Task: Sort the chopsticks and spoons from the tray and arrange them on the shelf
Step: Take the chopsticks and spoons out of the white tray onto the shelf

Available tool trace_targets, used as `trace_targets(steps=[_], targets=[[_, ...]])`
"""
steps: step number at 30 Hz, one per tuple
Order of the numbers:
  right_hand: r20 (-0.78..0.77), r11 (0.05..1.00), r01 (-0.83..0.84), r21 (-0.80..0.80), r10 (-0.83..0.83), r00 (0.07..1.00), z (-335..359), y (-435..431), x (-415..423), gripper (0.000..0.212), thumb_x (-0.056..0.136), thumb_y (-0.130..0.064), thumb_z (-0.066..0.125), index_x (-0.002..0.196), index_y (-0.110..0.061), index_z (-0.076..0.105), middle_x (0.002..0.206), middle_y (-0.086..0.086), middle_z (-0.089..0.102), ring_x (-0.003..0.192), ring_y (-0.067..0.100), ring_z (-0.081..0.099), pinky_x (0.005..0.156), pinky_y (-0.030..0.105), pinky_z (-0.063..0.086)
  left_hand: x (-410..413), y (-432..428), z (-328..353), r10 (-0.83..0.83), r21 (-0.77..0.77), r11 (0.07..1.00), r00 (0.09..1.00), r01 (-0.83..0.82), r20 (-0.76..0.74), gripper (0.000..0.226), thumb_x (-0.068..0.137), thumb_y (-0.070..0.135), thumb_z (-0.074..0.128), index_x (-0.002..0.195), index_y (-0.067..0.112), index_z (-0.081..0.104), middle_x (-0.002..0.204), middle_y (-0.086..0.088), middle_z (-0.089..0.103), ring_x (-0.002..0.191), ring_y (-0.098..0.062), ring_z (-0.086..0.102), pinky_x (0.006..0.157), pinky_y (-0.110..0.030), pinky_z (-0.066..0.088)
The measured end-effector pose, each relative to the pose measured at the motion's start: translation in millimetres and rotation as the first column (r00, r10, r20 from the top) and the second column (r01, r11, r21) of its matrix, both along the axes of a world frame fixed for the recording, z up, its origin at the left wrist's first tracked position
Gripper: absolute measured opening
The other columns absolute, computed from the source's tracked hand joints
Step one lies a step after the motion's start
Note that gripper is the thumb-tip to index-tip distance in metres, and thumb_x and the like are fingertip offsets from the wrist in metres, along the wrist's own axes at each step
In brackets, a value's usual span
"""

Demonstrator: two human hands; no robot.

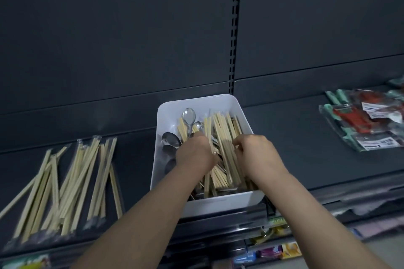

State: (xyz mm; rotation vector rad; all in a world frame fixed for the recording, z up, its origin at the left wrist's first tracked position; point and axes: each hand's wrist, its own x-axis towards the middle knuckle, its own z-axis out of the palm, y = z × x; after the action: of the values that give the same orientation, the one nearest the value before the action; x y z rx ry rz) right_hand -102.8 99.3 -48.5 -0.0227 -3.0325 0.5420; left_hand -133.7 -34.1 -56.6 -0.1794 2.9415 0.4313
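A white tray (220, 203) is set on a dark shelf (295, 148) before dark back panels. Four spoons (189, 116) are counted among many chopsticks (225, 137). Both the left hand (194, 153) and the right hand (255, 153) are curled into them; what is clamped cannot be told.

Tray (197, 102): white plastic, smooth, semi-matt w/ soft sheen on rim. Chopsticks (223, 144) in it: pale wood/bamboo, matt. Spoons (188, 117): polished metal, glossy, mirror-like bowls. Chopstick packs (72, 179) on the left: same pale wood in clear glossy plastic sleeves. Shelf (306, 137) & back panel (109, 28): dark painted metal, matt, smooth. Packets (367, 120) at right: clear shiny plastic film w/ white paper labels.
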Motion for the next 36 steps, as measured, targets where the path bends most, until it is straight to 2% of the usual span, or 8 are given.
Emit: trace_targets(steps=[4, 9, 13, 16, 24, 29, 33, 36], targets=[[0.050, 0.997, -0.034, 0.075, 0.030, 0.998, 0.0, -2.4, -4.1, 0.030, 0.085, 0.003, 0.052, 0.106, -0.014, 0.067, 0.100, 0.007, 0.066, 0.088, 0.027, 0.064, 0.071, 0.030, 0.052, -4.5, -16.2, 7.5, 0.045, 0.129, 0.991, 0.995, -0.033, -0.085, 0.004, 0.078, 0.016, 0.060, 0.082, 0.015, 0.061, 0.075, -0.002, 0.061, 0.080, -0.028, 0.059, 0.059, -0.031, 0.045], [0.167, 0.984, -0.068, 0.164, 0.040, 0.985, 3.4, -22.9, -10.9, 0.006, 0.087, -0.013, 0.061, 0.093, -0.013, 0.062, 0.100, 0.006, 0.065, 0.085, 0.026, 0.060, 0.065, 0.027, 0.042, -4.7, -34.0, 19.6, 0.019, 0.167, 0.986, 0.991, 0.004, -0.134, 0.010, 0.084, 0.018, 0.057, 0.080, 0.014, 0.065, 0.076, -0.003, 0.065, 0.074, -0.024, 0.062, 0.060, -0.031, 0.046], [0.250, 0.985, -0.086, 0.153, 0.046, 0.967, -0.2, -32.7, -10.1, 0.016, 0.089, -0.008, 0.055, 0.102, -0.010, 0.063, 0.108, 0.009, 0.064, 0.100, 0.030, 0.062, 0.071, 0.029, 0.044, -1.1, -41.2, 13.6, -0.005, 0.192, 0.981, 0.991, 0.030, -0.133, 0.017, 0.087, 0.026, 0.059, 0.076, 0.014, 0.061, 0.073, -0.001, 0.064, 0.073, -0.023, 0.060, 0.063, -0.033, 0.048], [0.236, 0.994, -0.024, 0.102, -0.001, 0.972, 0.8, -30.6, -5.4, 0.008, 0.086, -0.007, 0.054, 0.081, -0.013, 0.054, 0.097, 0.009, 0.063, 0.083, 0.028, 0.056, 0.066, 0.027, 0.041, 2.0, -47.3, 11.3, -0.003, 0.242, 0.969, 0.987, 0.042, -0.159, 0.027, 0.088, 0.025, 0.059, 0.063, 0.019, 0.048, 0.062, 0.002, 0.055, 0.065, -0.021, 0.053, 0.056, -0.030, 0.041], [-0.058, 0.987, -0.061, -0.150, 0.053, 0.997, 30.2, -57.8, -4.9, 0.005, 0.083, -0.017, 0.056, 0.081, -0.016, 0.061, 0.070, 0.000, 0.058, 0.069, 0.025, 0.051, 0.059, 0.026, 0.035, 10.6, -80.3, 28.6, 0.111, 0.525, 0.846, 0.932, 0.093, -0.345, 0.013, 0.089, 0.023, 0.058, 0.097, 0.013, 0.064, 0.064, -0.006, 0.066, 0.066, -0.026, 0.065, 0.067, -0.042, 0.055], [-0.103, 0.942, -0.266, -0.207, 0.249, 0.963, 39.6, -135.8, -1.7, 0.006, 0.082, -0.016, 0.058, 0.086, -0.019, 0.062, 0.065, -0.002, 0.055, 0.075, 0.029, 0.058, 0.061, 0.027, 0.035, 19.0, -157.6, 27.3, 0.239, 0.443, 0.892, 0.923, -0.086, -0.301, 0.012, 0.090, 0.027, 0.058, 0.095, 0.018, 0.064, 0.074, 0.002, 0.066, 0.073, -0.021, 0.064, 0.065, -0.032, 0.049], [0.048, 0.926, -0.344, -0.154, 0.355, 0.934, 21.0, -200.7, 2.1, 0.014, 0.080, -0.013, 0.056, 0.090, -0.018, 0.064, 0.080, 0.001, 0.064, 0.087, 0.028, 0.061, 0.063, 0.025, 0.037, 32.9, -230.9, 7.3, 0.282, 0.328, 0.917, 0.950, -0.226, -0.135, 0.017, 0.088, 0.028, 0.063, 0.092, 0.012, 0.066, 0.088, -0.013, 0.070, 0.081, -0.030, 0.066, 0.073, -0.033, 0.053], [0.202, 0.941, -0.319, -0.109, 0.336, 0.920, -1.7, -237.5, 5.1, 0.009, 0.080, -0.010, 0.056, 0.087, -0.011, 0.062, 0.095, 0.010, 0.065, 0.091, 0.031, 0.063, 0.064, 0.026, 0.040, 47.3, -271.0, -7.1, 0.295, 0.218, 0.936, 0.954, -0.277, -0.053, 0.031, 0.090, 0.032, 0.061, 0.112, 0.010, 0.064, 0.103, -0.010, 0.069, 0.091, -0.027, 0.065, 0.084, -0.035, 0.053]])
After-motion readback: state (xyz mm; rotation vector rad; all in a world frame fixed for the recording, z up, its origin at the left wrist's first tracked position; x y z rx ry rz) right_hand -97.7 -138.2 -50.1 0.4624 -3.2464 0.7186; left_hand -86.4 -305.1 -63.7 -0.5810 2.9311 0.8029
